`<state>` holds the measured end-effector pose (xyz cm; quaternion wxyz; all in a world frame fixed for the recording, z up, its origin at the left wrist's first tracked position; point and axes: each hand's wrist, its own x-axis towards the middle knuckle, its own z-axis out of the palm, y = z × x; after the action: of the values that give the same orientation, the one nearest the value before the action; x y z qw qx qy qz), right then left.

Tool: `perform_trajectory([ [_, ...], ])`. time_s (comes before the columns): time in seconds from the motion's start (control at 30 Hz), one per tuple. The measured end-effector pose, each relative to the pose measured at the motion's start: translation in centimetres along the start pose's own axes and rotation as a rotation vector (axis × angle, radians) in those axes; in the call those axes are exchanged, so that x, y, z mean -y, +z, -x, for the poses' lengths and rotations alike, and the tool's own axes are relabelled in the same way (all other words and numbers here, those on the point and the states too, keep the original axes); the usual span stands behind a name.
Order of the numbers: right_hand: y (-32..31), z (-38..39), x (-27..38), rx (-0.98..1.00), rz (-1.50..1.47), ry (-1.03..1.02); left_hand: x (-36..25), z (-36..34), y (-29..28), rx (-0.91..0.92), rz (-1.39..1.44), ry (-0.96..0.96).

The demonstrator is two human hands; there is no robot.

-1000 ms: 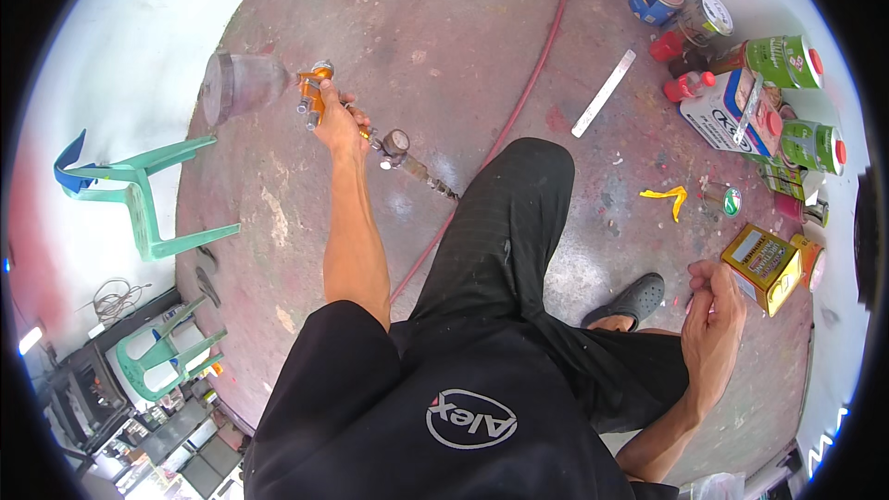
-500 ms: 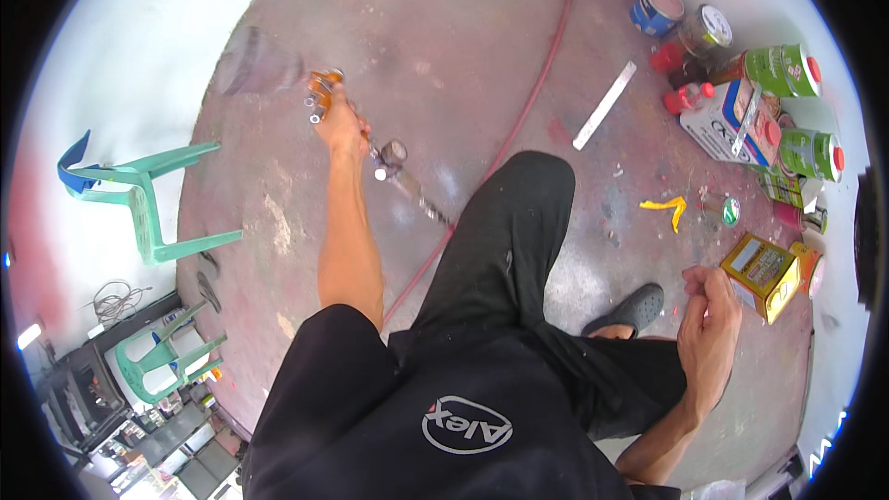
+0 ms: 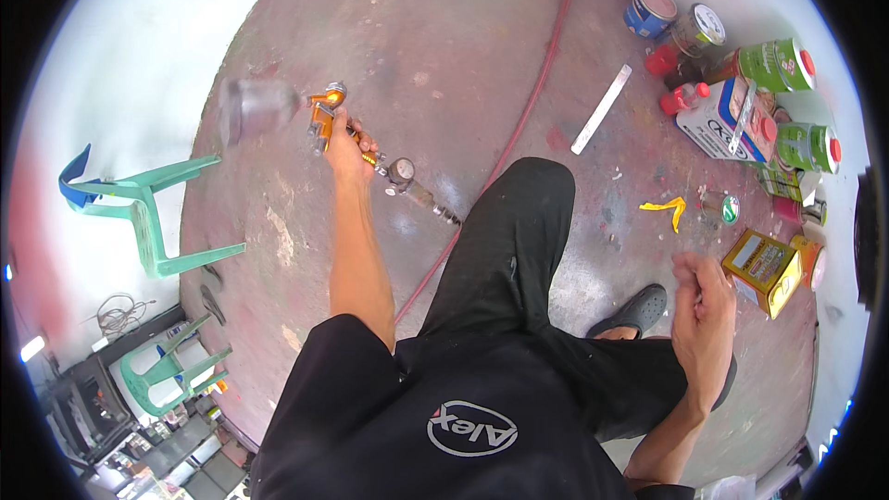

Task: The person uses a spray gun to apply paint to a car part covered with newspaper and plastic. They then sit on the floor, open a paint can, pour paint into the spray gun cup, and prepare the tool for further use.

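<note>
My left hand [image 3: 346, 150] is wrapped round the handle of a gold spray gun [image 3: 322, 118], held out over the floor on the left. Its translucent cup [image 3: 262, 109] points to the left and is blurred. Below the grip sits a round pressure gauge [image 3: 401, 169], with a metal coupling [image 3: 435, 206] trailing down toward my knee. On the right, my right hand [image 3: 706, 319] hovers near my bent leg, its fingers loosely curled and slightly apart, with nothing visible in them. Nearest to it is a gold rectangular can [image 3: 763, 270].
A red hose [image 3: 534, 102] runs across the reddish floor. Paint tins, green cans [image 3: 807, 148] and a red bottle [image 3: 683, 99] line the right wall. A white strip [image 3: 602, 109] and a yellow scrap [image 3: 669, 213] lie nearby. Green plastic chairs [image 3: 153, 222] stand at left.
My left hand has shifted slightly right and down, and the spray gun has turned a little, showing more of its gold body. My right hand has risen slightly.
</note>
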<state>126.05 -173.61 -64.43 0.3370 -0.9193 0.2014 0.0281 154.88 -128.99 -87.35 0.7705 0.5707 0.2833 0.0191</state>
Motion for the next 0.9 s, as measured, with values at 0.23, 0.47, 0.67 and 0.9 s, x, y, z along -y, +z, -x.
perform_trajectory([
  [0.23, 14.6, -3.8, 12.0, 0.123, -0.394, -0.503, -3.4, 7.5, -0.3, -0.143, 0.046, 0.085],
  [0.47, 34.2, -8.7, 13.3, 0.602, -0.483, -0.427, -3.0, 13.2, 0.6, -0.109, 0.088, 0.164],
  [0.67, 34.6, -6.3, 16.5, 0.974, -0.794, -0.129, -5.2, 14.8, -3.2, -0.198, 0.077, 0.208],
  [0.9, 38.8, -6.3, 15.3, 1.099, -0.925, -0.010, -4.5, 14.7, -4.1, -0.207, 0.098, 0.224],
])
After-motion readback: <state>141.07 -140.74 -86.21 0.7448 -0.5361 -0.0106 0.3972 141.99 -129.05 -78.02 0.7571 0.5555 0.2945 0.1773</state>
